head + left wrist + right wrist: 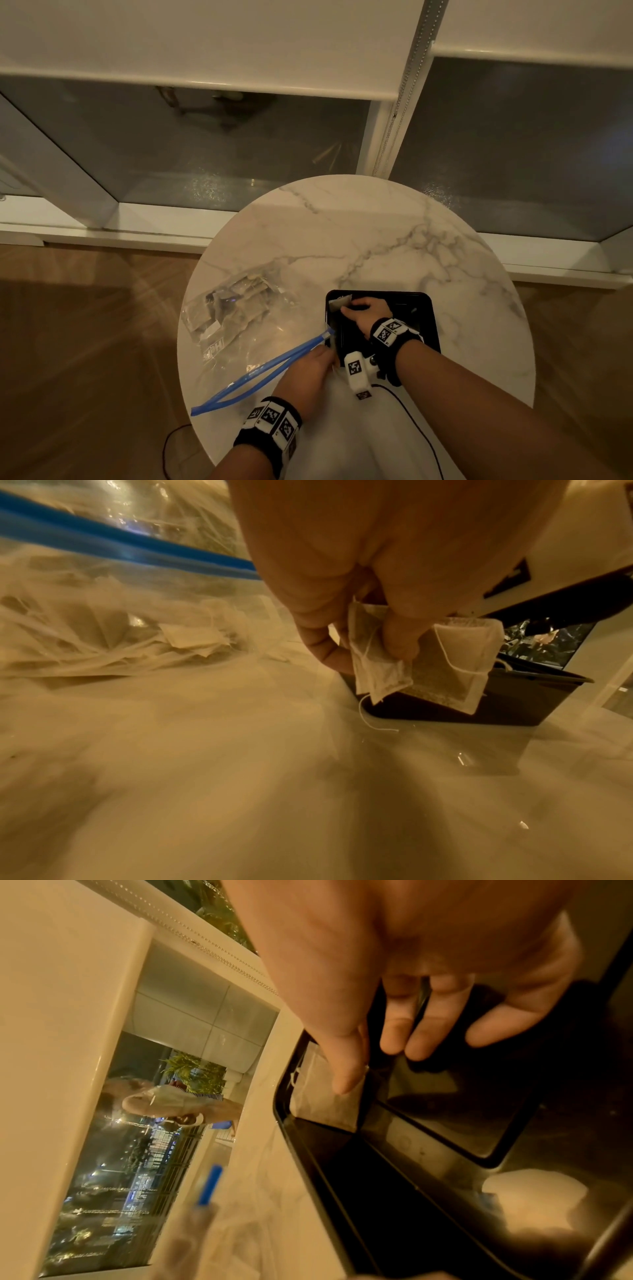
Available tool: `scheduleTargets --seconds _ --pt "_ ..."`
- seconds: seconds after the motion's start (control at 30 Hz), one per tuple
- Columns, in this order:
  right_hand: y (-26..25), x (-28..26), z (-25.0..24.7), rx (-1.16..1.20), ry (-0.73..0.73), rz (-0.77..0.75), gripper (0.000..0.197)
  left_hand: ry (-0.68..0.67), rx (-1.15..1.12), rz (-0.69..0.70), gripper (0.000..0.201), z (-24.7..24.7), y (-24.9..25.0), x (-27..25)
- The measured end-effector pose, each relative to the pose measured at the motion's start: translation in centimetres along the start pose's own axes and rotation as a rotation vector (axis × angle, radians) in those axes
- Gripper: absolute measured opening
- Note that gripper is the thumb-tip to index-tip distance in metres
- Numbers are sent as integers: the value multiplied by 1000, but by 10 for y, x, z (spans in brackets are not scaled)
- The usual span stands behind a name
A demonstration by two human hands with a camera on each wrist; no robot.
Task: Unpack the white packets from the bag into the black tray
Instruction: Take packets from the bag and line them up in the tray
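I'm early on: one packet (339, 303) lies in the tray (424, 308), upper left corner, under my right hand (368, 310), whose grip is relaxed. My left hand (308, 373) pinches two packets (377, 664) at the tray's edge; most remain in the bag (233, 322), frame left

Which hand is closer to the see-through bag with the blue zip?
Left hand: it's beside the clear plastic bag's blue opening. The right hand is over the black tray.
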State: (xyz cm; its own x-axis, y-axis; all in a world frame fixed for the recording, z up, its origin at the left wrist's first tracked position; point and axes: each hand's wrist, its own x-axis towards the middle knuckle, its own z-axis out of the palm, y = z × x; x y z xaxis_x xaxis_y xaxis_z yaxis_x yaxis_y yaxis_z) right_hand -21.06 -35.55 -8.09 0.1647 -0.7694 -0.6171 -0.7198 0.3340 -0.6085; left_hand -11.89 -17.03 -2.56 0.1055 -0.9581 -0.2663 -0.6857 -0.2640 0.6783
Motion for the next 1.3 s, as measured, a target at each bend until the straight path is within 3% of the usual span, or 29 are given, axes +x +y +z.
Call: scheduleTargets --seconds 0.17,0.47,0.73,1.03,1.3 --pt "-5 0 4 -62 -40 -15 37 9 -16 -1 26 -2 1 1" --pt "-11 -1 10 -52 -164 -36 51 -22 1 -9 24 2 -5 6" --pt "-2 -2 5 -43 -121 -28 13 -32 21 -4 23 1 -7 2" --pt "9 -1 -5 78 -60 126 14 -35 42 -12 26 8 -7 4" --pt "10 -3 -16 0 -78 186 15 -40 56 3 22 21 -4 3"
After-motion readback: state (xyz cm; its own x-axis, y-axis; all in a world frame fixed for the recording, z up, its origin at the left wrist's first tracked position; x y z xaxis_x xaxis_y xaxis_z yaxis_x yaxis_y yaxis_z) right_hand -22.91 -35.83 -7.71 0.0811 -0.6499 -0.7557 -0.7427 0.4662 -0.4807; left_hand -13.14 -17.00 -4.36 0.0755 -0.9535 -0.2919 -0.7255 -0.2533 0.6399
